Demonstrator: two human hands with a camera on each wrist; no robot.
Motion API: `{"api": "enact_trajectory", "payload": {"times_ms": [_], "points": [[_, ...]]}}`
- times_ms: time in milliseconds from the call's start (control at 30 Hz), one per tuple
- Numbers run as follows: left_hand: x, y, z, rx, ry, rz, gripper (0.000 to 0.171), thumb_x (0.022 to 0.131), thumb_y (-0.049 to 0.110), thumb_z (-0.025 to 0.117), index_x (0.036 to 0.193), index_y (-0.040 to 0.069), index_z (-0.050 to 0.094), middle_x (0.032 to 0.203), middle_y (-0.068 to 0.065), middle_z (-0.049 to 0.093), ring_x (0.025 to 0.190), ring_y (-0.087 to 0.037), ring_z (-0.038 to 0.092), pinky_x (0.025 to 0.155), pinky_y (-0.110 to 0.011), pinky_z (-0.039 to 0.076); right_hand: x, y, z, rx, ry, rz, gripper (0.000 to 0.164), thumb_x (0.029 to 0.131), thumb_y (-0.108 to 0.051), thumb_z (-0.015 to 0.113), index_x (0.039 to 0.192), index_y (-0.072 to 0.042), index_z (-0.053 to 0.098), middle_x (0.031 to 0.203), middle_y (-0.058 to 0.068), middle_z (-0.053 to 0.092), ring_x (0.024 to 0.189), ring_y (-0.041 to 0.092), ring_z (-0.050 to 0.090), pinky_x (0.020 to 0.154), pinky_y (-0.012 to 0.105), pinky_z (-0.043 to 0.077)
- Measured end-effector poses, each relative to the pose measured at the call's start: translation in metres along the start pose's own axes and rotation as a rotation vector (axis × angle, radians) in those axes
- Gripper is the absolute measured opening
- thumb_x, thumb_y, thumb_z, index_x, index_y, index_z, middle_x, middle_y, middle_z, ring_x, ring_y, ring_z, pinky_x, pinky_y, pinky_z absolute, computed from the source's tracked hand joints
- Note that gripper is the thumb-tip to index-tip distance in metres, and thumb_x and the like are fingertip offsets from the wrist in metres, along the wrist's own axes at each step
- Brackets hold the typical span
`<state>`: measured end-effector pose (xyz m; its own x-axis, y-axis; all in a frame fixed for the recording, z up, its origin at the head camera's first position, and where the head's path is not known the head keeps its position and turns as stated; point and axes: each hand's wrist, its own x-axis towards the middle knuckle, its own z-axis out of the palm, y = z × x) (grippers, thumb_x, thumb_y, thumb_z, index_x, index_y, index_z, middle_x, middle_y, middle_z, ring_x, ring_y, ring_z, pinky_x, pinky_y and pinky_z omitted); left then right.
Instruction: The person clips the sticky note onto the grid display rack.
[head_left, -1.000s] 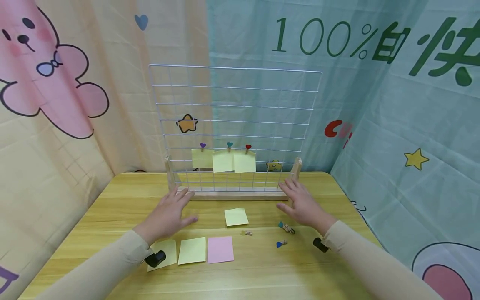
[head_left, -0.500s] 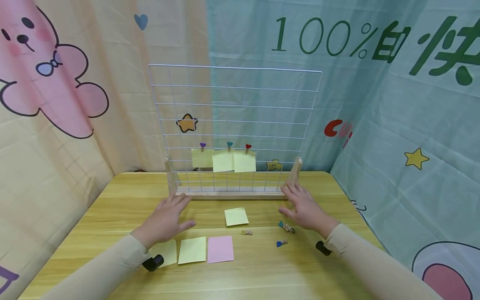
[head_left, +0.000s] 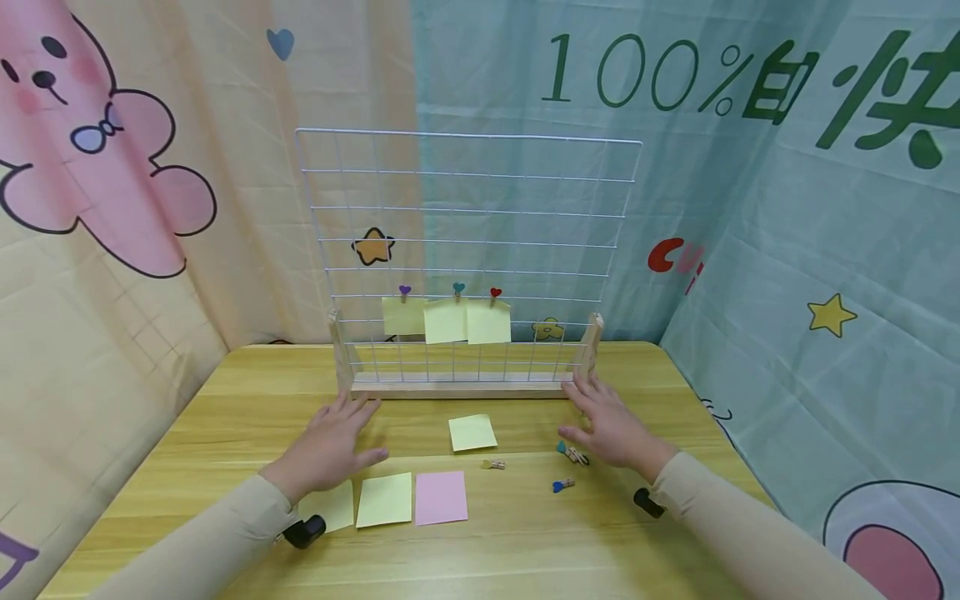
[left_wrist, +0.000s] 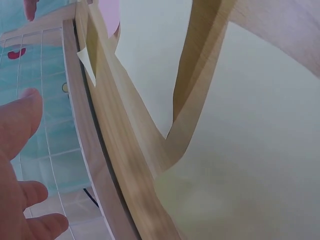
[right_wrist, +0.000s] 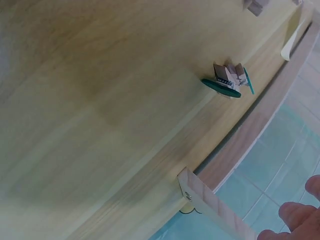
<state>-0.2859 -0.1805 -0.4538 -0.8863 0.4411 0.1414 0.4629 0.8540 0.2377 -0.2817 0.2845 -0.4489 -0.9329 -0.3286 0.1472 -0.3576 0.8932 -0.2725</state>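
My left hand (head_left: 327, 444) hovers with spread fingers by the left front corner of the wire grid rack (head_left: 465, 387), holding nothing. Fingertips of my right hand (head_left: 611, 423) are right at the rack's right front corner, fingers extended. On the grid hang yellow sticky notes (head_left: 446, 322) under heart-topped clips, purple, teal and red. One yellow note (head_left: 472, 433) lies before the rack. Below my left hand are two more yellow notes (head_left: 384, 501), one partly covered by the wrist, and a pink note (head_left: 441, 498). Teal heart clips (head_left: 573, 454) lie near my right hand.
A blue heart clip (head_left: 563, 485) and a yellow-topped clip (head_left: 493, 464) lie on the wooden table (head_left: 510, 558). Printed curtains (head_left: 750, 208) close in behind and to the right of it. In the right wrist view, the rack's wooden foot (right_wrist: 210, 200) juts out.
My left hand has drawn slightly back and left, toward me. My right hand has shifted a little right and down. The notes, clips and rack stay where they were.
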Motion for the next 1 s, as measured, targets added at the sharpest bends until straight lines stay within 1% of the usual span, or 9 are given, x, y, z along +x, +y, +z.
{"api": "enact_trajectory", "payload": {"times_ms": [167, 267, 467, 600, 800, 1000], "points": [[0.001, -0.003, 0.005, 0.006, -0.019, -0.009, 0.083, 0.098, 0.053, 0.069, 0.161, 0.005, 0.041, 0.165, -0.027, 0.037, 0.154, -0.059, 0.022, 0.121, -0.077, 0.020, -0.002, 0.001, 0.004, 0.024, -0.044, 0.033, 0.077, 0.102, -0.042, 0.069, 0.164, -0.011, 0.036, 0.173, 0.022, 0.023, 0.158, 0.056, 0.015, 0.120, 0.076, 0.024], [0.002, -0.003, 0.008, 0.001, -0.029, -0.015, 0.084, 0.098, 0.053, 0.069, 0.161, 0.006, 0.040, 0.165, -0.028, 0.037, 0.154, -0.060, 0.021, 0.121, -0.077, 0.018, -0.002, 0.002, 0.006, 0.031, -0.047, 0.027, 0.076, 0.102, -0.041, 0.069, 0.164, -0.010, 0.037, 0.172, 0.023, 0.024, 0.157, 0.057, 0.016, 0.122, 0.075, 0.023], [0.003, 0.001, 0.011, -0.022, -0.059, -0.036, 0.084, 0.098, 0.055, 0.068, 0.162, 0.007, 0.039, 0.165, -0.026, 0.038, 0.155, -0.059, 0.020, 0.122, -0.076, 0.016, -0.005, 0.004, 0.008, 0.034, -0.056, 0.011, 0.075, 0.103, -0.041, 0.068, 0.164, -0.009, 0.037, 0.171, 0.026, 0.026, 0.156, 0.058, 0.018, 0.120, 0.075, 0.027], [0.004, 0.004, 0.011, -0.025, -0.068, -0.033, 0.084, 0.098, 0.055, 0.069, 0.161, 0.007, 0.040, 0.165, -0.025, 0.039, 0.154, -0.058, 0.024, 0.123, -0.075, 0.018, -0.006, 0.005, 0.009, 0.038, -0.070, 0.017, 0.073, 0.103, -0.040, 0.068, 0.163, -0.011, 0.038, 0.172, 0.025, 0.025, 0.156, 0.059, 0.018, 0.119, 0.075, 0.028], [0.007, 0.008, 0.012, -0.030, -0.076, -0.025, 0.083, 0.098, 0.053, 0.069, 0.161, 0.006, 0.040, 0.165, -0.025, 0.040, 0.153, -0.058, 0.026, 0.123, -0.074, 0.018, -0.008, 0.007, 0.009, 0.036, -0.063, -0.004, 0.071, 0.103, -0.041, 0.068, 0.162, -0.011, 0.042, 0.170, 0.027, 0.028, 0.154, 0.060, 0.021, 0.117, 0.076, 0.031], [0.010, 0.011, 0.015, -0.031, -0.094, -0.028, 0.084, 0.099, 0.054, 0.067, 0.162, 0.006, 0.039, 0.166, -0.025, 0.038, 0.155, -0.058, 0.023, 0.124, -0.075, 0.016, -0.011, 0.009, 0.010, 0.039, -0.062, -0.023, 0.070, 0.102, -0.041, 0.069, 0.161, -0.012, 0.044, 0.169, 0.028, 0.030, 0.153, 0.061, 0.023, 0.118, 0.075, 0.031]]}}
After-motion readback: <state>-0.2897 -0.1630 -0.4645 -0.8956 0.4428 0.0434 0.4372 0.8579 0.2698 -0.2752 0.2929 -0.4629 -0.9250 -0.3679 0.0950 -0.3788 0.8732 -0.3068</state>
